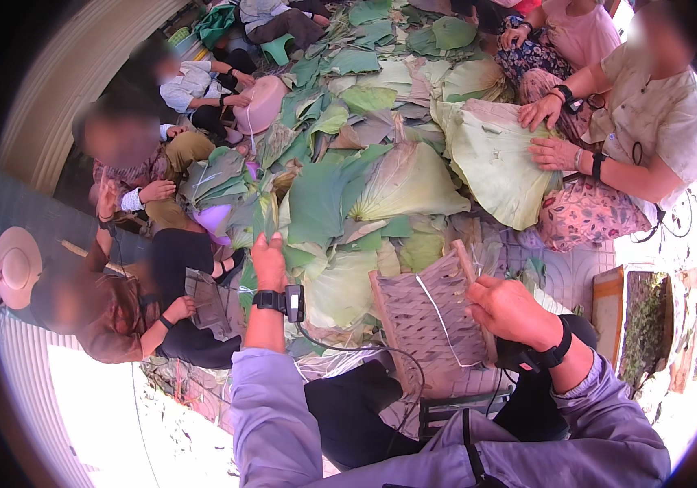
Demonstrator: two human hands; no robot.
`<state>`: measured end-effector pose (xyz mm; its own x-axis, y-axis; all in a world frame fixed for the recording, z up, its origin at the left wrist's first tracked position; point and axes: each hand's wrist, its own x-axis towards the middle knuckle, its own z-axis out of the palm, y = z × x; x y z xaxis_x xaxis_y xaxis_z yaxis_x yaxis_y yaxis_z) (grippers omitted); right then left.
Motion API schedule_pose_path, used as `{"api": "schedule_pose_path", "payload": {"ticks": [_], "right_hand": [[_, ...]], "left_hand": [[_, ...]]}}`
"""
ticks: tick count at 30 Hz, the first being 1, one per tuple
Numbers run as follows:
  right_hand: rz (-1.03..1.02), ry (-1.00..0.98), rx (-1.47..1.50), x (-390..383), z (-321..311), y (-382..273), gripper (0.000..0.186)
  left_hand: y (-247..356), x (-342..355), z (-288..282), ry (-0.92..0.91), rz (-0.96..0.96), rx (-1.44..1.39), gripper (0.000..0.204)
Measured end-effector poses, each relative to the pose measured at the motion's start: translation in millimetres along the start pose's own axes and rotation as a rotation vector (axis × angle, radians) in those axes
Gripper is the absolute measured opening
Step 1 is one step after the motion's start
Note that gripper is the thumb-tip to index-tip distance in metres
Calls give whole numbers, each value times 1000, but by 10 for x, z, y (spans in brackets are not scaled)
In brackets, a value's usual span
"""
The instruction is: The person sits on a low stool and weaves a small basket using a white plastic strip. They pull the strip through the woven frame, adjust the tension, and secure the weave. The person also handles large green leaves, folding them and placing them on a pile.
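My left hand (269, 262) is raised over the pile, its fingers closed on green leaf material (266, 215). My right hand (501, 309) grips the right wooden rail of a small woven-topped frame (421, 317), which tilts near my knees with a thin white strand (442, 317) across its weave. Large round leaves (389, 187), some fresh green and some pale or browned, lie heaped in front of me. Loose white strands (332, 362) lie just right of my left forearm.
Several co-workers sit along both sides; one on the right presses hands (552, 153) on a big pale leaf. A pink basin (260, 93) and lilac plastic items (211, 221) sit among leaves at left. A box (609, 293) and mossy wood (645, 325) stand at my right.
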<state>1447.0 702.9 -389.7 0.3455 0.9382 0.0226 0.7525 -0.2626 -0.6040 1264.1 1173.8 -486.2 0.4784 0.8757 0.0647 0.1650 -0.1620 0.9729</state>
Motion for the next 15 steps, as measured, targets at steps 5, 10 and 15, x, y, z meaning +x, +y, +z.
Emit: {"api": "schedule_pose_path", "payload": {"ticks": [5, 10, 15], "right_hand": [[-43, 5, 9, 19, 53, -75, 21], [-53, 38, 104, 113, 95, -236, 23], [-41, 208, 206, 237, 95, -342, 32]], "left_hand": [[387, -599, -34, -11, 6, -233, 12], [752, -1201, -7, -54, -5, -502, 21], [1017, -1754, 269, -121, -63, -773, 25]]}}
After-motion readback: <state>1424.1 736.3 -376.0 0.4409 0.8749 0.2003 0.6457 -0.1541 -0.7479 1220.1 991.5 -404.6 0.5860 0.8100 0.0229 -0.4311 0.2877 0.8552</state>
